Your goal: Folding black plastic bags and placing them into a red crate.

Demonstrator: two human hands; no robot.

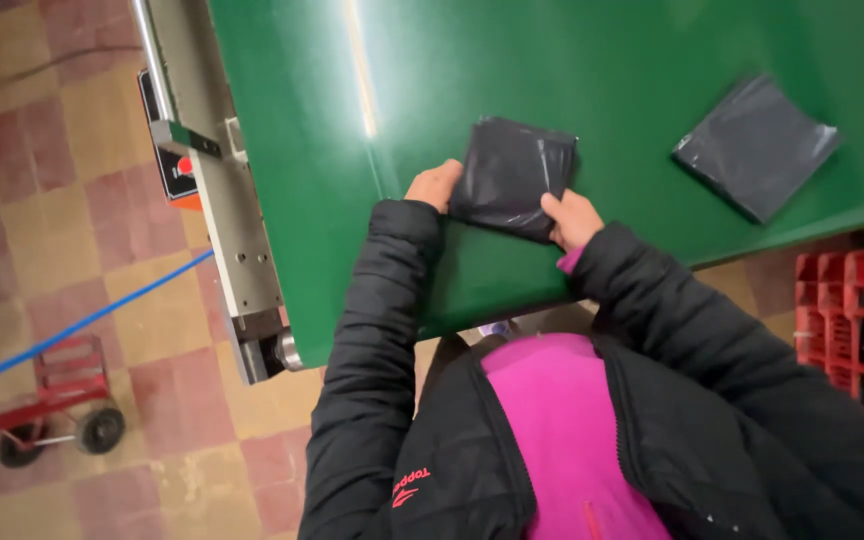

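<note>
A folded black plastic bag [512,175] lies on the green conveyor belt [602,60] near its front edge. My left hand [434,185] grips the bag's left edge with the fingers tucked under it. At the bag's lower right corner, my right hand [572,218] pinches the plastic. Both arms wear black padded jacket sleeves over a pink top. A second folded black bag [755,145] rests flat on the belt farther right, apart from both hands.
The conveyor's grey metal side frame [222,190] with a control box and red button [184,165] runs along the left. A red hand cart [52,400] and blue hose [82,325] lie on the tiled floor. Red plastic crates [857,320] stand at right.
</note>
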